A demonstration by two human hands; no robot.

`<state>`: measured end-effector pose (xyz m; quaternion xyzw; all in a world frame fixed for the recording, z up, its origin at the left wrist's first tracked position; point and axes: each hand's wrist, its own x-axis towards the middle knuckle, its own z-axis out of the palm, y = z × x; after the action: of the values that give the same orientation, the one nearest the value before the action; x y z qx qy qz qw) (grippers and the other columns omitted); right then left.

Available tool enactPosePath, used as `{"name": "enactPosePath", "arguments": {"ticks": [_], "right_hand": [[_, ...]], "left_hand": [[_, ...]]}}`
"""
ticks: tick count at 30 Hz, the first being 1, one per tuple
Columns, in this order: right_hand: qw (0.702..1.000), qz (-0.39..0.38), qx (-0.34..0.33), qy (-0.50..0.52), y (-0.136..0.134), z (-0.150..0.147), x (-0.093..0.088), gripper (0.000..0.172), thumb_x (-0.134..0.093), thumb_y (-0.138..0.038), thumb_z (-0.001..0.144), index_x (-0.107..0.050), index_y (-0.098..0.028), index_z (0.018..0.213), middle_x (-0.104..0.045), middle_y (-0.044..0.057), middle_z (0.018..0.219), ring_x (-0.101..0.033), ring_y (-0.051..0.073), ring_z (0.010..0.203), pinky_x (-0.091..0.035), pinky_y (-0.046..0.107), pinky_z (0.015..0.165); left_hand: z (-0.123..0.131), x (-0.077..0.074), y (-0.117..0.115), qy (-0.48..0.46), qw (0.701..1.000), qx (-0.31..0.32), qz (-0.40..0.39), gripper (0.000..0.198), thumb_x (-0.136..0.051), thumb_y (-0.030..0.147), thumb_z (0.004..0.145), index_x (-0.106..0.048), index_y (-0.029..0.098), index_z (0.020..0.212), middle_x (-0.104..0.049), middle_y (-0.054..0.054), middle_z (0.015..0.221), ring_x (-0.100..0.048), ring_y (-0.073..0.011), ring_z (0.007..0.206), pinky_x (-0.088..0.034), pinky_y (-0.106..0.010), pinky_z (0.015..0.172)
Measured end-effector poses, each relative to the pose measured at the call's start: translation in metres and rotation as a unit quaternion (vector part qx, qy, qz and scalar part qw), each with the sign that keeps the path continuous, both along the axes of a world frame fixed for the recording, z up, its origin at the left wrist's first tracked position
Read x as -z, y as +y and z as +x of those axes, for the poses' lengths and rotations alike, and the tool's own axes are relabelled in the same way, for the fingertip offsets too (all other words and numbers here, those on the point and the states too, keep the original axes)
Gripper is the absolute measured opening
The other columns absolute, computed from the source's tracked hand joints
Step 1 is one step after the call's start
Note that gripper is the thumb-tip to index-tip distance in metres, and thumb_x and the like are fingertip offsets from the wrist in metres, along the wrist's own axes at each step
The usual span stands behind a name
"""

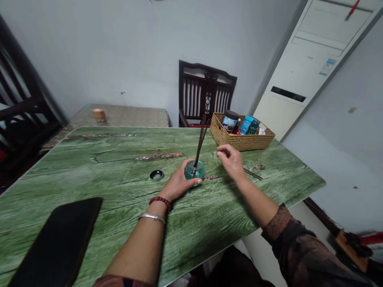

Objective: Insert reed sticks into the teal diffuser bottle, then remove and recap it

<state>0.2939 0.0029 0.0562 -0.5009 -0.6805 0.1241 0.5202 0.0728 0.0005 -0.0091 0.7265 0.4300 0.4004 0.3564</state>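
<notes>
My left hand [178, 183] grips a round teal glass diffuser bottle [194, 170] on the green wood-pattern table [119, 147], its fingers wrapped around the near side. Several dark reed sticks [200, 139] rise from the bottle, tilted slightly. My right hand [231, 161] hovers just right of the sticks, fingers loosely curled and nothing visible in them. A loose dark reed stick [253, 173] lies on the table below that hand. A small black ring-shaped cap [156, 175] lies left of the bottle.
A black tablet [56, 243] lies at the near left of the table. A woven basket [242, 133] with jars and bottles stands at the far edge. Behind are a second table [119, 116], a dark wooden chair [206, 93] and a floor-standing air conditioner [287, 67].
</notes>
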Motion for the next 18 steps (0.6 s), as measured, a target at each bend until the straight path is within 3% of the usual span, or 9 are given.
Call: {"name": "enactPosePath", "arguments": {"ticks": [4,8,13,18], "right_hand": [[0.979,0.029,0.124,-0.156,-0.01,0.067,0.027,0.023,-0.049,-0.022,0.09,-0.071,-0.018,0.096,-0.07,0.009,0.095,-0.061,0.022,0.089,-0.045,0.032,0.084],[0.93,-0.047,0.198,-0.307,-0.017,0.11,0.063,0.03,-0.05,-0.02,0.092,-0.071,-0.016,0.114,-0.067,0.014,0.115,-0.055,0.027,0.11,-0.039,0.039,0.099],[0.885,-0.097,0.212,-0.404,-0.016,0.111,0.083,0.033,-0.056,-0.03,0.094,-0.069,-0.02,0.124,-0.057,0.016,0.135,-0.045,0.031,0.126,-0.032,0.045,0.106],[0.884,-0.083,0.207,-0.411,-0.015,0.107,0.082,0.027,-0.058,-0.03,0.094,-0.072,-0.021,0.115,-0.058,0.015,0.134,-0.044,0.031,0.125,-0.03,0.045,0.106]], "left_hand": [[0.0,0.0,0.001,-0.01,1.0,0.001,-0.003,0.075,-0.078,0.043,0.068,-0.047,0.022,0.134,-0.065,-0.011,0.127,-0.061,-0.0299,0.119,-0.044,-0.049,0.107],[-0.001,0.002,0.002,-0.007,1.0,0.0,0.003,0.074,-0.078,0.042,0.069,-0.047,0.023,0.134,-0.064,-0.011,0.128,-0.061,-0.03,0.12,-0.044,-0.05,0.107],[-0.001,0.001,0.003,0.014,1.0,-0.018,-0.004,0.078,-0.078,0.046,0.068,-0.047,0.022,0.136,-0.064,-0.012,0.129,-0.061,-0.0327,0.119,-0.045,-0.053,0.106],[-0.001,0.003,0.003,0.02,1.0,-0.02,-0.003,0.08,-0.078,0.048,0.067,-0.047,0.022,0.136,-0.066,-0.012,0.127,-0.062,-0.0329,0.118,-0.047,-0.052,0.104]]}}
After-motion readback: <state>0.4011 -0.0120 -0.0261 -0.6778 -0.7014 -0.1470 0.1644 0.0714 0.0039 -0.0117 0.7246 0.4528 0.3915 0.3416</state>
